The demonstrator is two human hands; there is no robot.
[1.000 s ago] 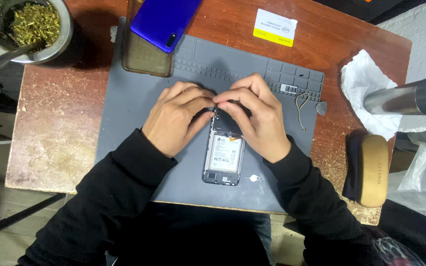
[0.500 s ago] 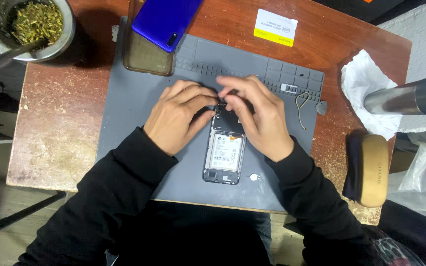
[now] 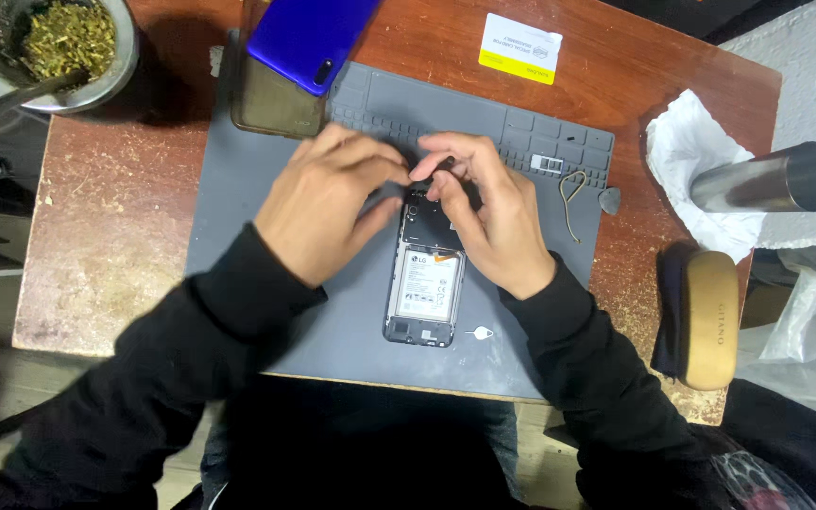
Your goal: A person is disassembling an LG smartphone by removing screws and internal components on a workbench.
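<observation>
Both hands are down over the top end of the opened smartphone with its back cover off and its pale battery showing (image 3: pixel 424 283), which lies lengthwise on the grey rubber work mat (image 3: pixel 257 179) near the mat's middle. The left hand (image 3: pixel 323 212) curls over the phone's upper left corner, fingers bent and drawn close together, fingertips meeting those of the other hand — whether it pinches anything I cannot tell. The right hand (image 3: pixel 488 217) comes in from the other side, thumb and forefinger narrowed onto something small and dark at the phone's top edge; what that piece is cannot be made out. Black sleeves cover both forearms.

Just below the phone's lower right corner sits a small metal pin tool (image 3: pixel 480 332) on the mat. Up at the mat's far edge lies a blue glossy phone back cover (image 3: pixel 309 38), partly over a clear brownish case (image 3: pixel 271 104). To the right — a thin bent wire (image 3: pixel 571 198) and a small grey triangular pick (image 3: pixel 609 200). On the reddish wooden table (image 3: pixel 96 217): a yellow-and-white card (image 3: pixel 519 47), a crumpled white tissue (image 3: pixel 687 151) and a steel cylinder cup lying on its side (image 3: pixel 762 179). A metal bowl of dried green herb (image 3: pixel 59 42) stands at the far left corner.
</observation>
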